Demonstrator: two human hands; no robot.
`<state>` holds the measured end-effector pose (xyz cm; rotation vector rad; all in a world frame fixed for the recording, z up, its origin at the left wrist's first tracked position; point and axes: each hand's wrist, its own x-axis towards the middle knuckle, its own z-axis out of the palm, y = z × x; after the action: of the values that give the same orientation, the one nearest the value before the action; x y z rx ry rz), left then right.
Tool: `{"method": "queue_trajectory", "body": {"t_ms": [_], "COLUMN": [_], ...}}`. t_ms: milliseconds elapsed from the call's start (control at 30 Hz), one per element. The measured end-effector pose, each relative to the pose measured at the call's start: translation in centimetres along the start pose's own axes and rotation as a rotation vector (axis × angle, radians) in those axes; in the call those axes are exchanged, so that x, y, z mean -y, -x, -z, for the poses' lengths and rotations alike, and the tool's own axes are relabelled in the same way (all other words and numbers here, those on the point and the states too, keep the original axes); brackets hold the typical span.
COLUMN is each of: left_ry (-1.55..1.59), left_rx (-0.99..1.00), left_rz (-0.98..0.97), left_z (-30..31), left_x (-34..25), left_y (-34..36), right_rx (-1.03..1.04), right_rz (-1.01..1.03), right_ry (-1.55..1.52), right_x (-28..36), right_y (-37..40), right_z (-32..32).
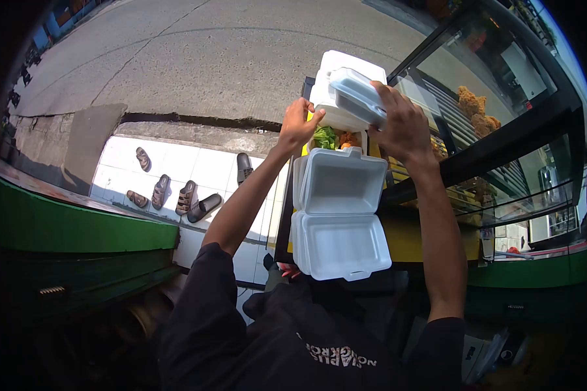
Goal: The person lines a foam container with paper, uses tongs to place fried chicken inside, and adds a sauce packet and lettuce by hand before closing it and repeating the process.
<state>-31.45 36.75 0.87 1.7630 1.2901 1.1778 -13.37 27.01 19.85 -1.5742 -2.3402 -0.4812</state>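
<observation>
My right hand (404, 124) is closed on a white foam food box (355, 91), gripping its right end with the box tilted. My left hand (300, 124) has its fingers curled and its thumb at the left edge of another white foam food box (339, 117). Green leaves (325, 137) and a brown-orange piece of food (349, 140) show just below that edge, between my hands. Closer to me, nested foam food boxes (346, 241) lie open, hinged lid and tray both facing up; the inside of the top one holds nothing.
A glass display case (496, 156) with a dark frame stands to the right, with fried chicken (479, 111) on its rack. Several sandals (185, 197) lie on the white tiles (117, 163) at left. A green wall (72, 221) runs along the left; the road (195, 65) lies beyond.
</observation>
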Motion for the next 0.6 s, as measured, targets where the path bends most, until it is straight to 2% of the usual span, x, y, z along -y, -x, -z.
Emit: {"method": "queue_trajectory", "body": {"t_ms": [33,100,133,167,233,333,433,533,600], "left_ry": [0.002,0.159,0.065,0.065,-0.168,-0.192,-0.187,0.106,0.164], "left_rx": [-0.004,0.007,0.125,0.128,0.327,0.333,0.352,0.324,0.301], "left_rz": [-0.003,-0.143,-0.127,-0.126,-0.129,-0.118,-0.134,0.056,0.083], "left_z": [-0.3,-0.1,0.3,0.5,1.0,0.5,-0.1,-0.7,-0.5], "left_x": [0.1,-1.0,-1.4,-1.4,-1.3,-0.7,1.0,2.7,2.8], "left_y": [-0.2,-0.4,-0.4,-0.3,0.2,1.7,1.8,2.3,2.2], "right_rx": [-0.002,0.044,0.044,0.048,0.048,0.271,0.337,0.397,0.402], "right_rz": [0.004,-0.088,-0.087,-0.074,-0.072,-0.044,-0.013,-0.041,-0.060], "right_ry": [0.004,-0.043,-0.044,-0.034,-0.023,-0.060,-0.114,-0.183,-0.219], "right_x": [-0.1,-0.5,-0.5,-0.4,-0.3,0.6,0.0,0.0,-0.5], "right_y": [-0.2,-0.5,-0.6,-0.7,-0.7,-0.5,-0.4,-0.8,-0.9], "right_z": [0.1,0.3,0.2,0.3,0.3,-0.1,-3.0,-4.4,-5.4]}}
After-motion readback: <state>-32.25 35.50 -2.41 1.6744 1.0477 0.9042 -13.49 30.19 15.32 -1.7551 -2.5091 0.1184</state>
